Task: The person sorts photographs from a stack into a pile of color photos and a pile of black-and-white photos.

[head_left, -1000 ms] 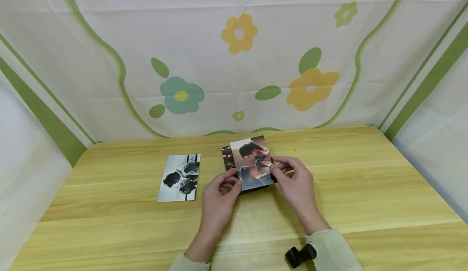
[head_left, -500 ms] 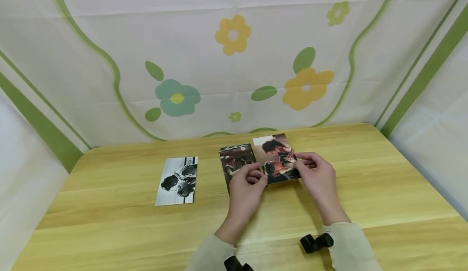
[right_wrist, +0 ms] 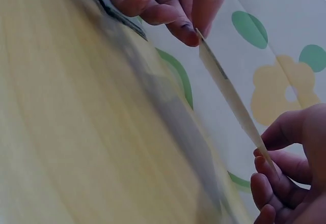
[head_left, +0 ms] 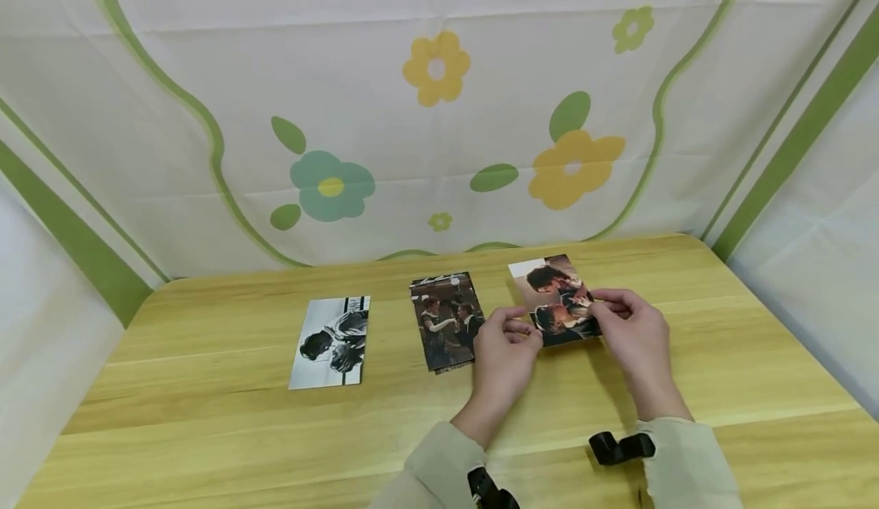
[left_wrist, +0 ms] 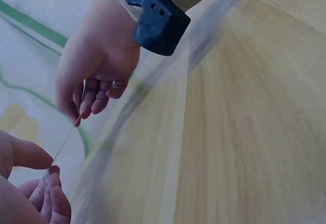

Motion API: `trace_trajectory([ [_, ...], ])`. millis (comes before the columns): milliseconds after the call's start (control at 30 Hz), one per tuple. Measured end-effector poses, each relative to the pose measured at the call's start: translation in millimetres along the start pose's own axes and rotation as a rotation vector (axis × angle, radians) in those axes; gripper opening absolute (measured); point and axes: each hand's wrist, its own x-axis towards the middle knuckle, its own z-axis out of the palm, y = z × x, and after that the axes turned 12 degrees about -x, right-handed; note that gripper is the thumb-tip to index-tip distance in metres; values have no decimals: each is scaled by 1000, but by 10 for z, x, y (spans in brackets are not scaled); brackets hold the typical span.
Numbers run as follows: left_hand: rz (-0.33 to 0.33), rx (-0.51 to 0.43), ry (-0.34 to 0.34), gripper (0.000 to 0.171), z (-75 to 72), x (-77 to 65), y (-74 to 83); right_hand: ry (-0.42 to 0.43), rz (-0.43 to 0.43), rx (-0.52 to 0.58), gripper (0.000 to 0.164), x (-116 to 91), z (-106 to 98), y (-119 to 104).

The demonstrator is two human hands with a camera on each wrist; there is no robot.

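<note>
A colour photo card (head_left: 555,291) showing two people is held just above the table, right of the middle. My left hand (head_left: 504,349) pinches its lower left corner, and my right hand (head_left: 633,333) pinches its right edge. Seen from the right wrist, the photo card (right_wrist: 226,94) is nearly edge-on, stretched between both hands and raised off the wood. To the left of my left hand lies a pile of dark photo cards (head_left: 446,322), slightly fanned. Farther left, a black-and-white photo card (head_left: 331,343) lies flat by itself.
The wooden table (head_left: 206,433) runs back to a white cloth (head_left: 384,59) printed with flowers, and cloth also hangs at both sides. Black devices (head_left: 621,448) are strapped at both sleeves. The pile's edge (right_wrist: 114,12) appears behind the left hand in the right wrist view.
Both hands have carried the colour photo card to the right, off the pile, uncovering the dark photo card on top. The black-and-white card stays put; the head view has shifted slightly.
</note>
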Motion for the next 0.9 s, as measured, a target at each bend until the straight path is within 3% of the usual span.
trace_trajectory([
  [533, 16, 184, 65, 30, 73, 11, -34, -110, -25, -121, 40, 51, 42, 105],
  [767, 29, 375, -3, 34, 130, -6, -26, -149, -91, -191, 49, 85, -10, 169],
  [900, 19, 420, -25, 38, 157, -16, -7, -156, -145, -251, 52, 94, -33, 189],
])
